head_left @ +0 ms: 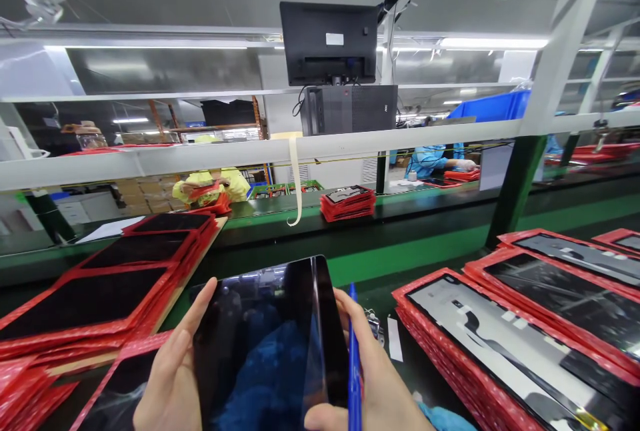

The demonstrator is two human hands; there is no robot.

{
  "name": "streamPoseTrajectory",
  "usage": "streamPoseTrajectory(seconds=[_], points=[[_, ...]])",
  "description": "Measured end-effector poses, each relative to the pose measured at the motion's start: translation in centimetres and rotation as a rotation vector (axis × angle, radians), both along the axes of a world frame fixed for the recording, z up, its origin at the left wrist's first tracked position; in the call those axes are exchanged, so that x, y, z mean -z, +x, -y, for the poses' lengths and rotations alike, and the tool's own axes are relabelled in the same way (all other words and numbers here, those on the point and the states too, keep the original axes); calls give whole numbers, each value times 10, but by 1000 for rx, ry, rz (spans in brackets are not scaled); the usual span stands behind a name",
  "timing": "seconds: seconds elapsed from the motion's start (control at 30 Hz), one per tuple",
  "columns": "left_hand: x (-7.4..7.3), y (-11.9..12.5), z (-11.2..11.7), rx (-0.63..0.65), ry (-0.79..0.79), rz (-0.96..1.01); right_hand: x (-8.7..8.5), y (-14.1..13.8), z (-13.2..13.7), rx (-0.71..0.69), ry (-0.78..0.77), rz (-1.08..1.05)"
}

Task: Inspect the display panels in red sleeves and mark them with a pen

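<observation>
A glossy black tablet screen [260,344] is tilted up in front of me, reflecting lights and a blue garment. My left hand [173,374] grips its left edge, with the index finger stretched along the side. On the right edge, my right hand [373,364] holds the same screen, its thumb lying on the glass near the bottom. A blue pen [355,358] stands upright, tucked in the fingers of that hand. Beneath my left hand lies another dark panel [123,384] on red bubble wrap. The screen's underside is hidden.
Stacks of dark panels in red bubble wrap [120,294] stand at left; more stacks [500,344] with grey backs stand at right. A small red stack [347,203] sits on the green bench beyond. A monitor [330,41] hangs above a white rail [220,154]. Two co-workers sit opposite.
</observation>
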State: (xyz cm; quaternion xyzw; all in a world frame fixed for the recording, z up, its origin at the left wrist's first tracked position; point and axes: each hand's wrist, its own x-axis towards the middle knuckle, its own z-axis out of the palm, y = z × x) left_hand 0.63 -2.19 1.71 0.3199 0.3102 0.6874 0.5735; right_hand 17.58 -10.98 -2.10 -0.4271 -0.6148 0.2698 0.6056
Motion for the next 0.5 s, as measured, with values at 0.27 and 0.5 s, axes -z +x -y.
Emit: streamPoseTrajectory(seconds=[0.27, 0.5], points=[[15, -3, -14, -128, 262, -209, 10, 1, -6, 243, 442, 477], [38, 0, -8, -248, 323, -320, 18, 0, -11, 537, 618, 288]])
